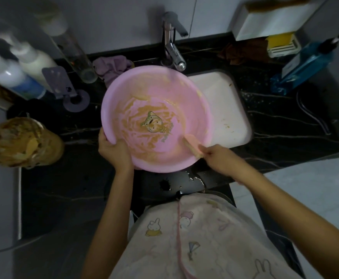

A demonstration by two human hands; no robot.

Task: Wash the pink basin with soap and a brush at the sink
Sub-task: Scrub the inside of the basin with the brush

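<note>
Head view: left hand (112,150) grip curls over the pink basin (181,93) rim; right hand (219,158) grip pinches the brush (191,146). Risk: scrubbing pressure slips the rim, slopping brown residue (135,115) onto the desk (285,125).

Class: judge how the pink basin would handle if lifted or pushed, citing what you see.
Probably light: the left hand alone holds the basin by its rim. Likely slippery, as brown smears coat its inside and water pools on the counter. It could tip if pushed, since it sits partly over the sink.
</note>
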